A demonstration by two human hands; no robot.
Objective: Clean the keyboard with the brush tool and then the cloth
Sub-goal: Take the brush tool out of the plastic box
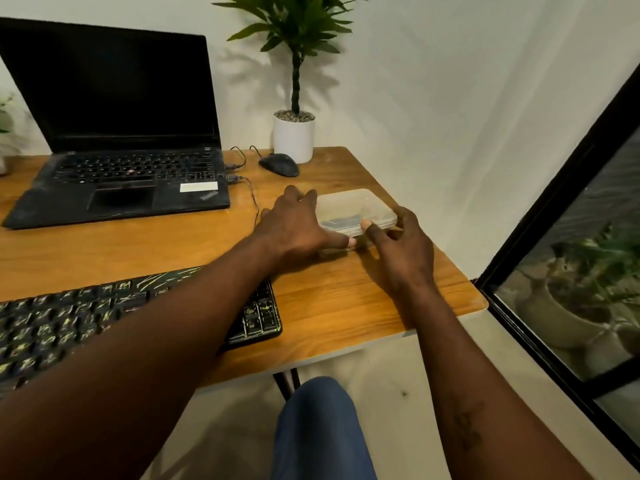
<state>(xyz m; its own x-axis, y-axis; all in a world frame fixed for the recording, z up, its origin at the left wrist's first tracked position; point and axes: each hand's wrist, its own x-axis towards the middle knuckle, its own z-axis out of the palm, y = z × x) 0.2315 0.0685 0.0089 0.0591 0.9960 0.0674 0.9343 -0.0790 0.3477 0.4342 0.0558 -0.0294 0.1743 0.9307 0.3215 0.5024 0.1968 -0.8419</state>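
A black keyboard (pixel 69 317) with yellow-green markings lies at the desk's near left edge, and my left forearm crosses over its right part. A clear plastic box (pixel 349 206) with its lid on sits on the wooden desk (pixel 346 306) to the right. Something dark (pixel 341 221) shows faintly through the lid; I cannot tell what it is. My left hand (pixel 294 223) holds the box's left end, thumb along the front bottom edge. My right hand (pixel 401 251) grips the right end, its thumb tip on the lid's front rim. No brush or cloth is plainly visible.
An open black laptop (pixel 121 181) stands at the back left with cables at its right side. A dark mouse (pixel 278 164) and a potted plant in a white pot (pixel 294 136) sit behind the box. A black window frame (pixel 554 202) runs along the right.
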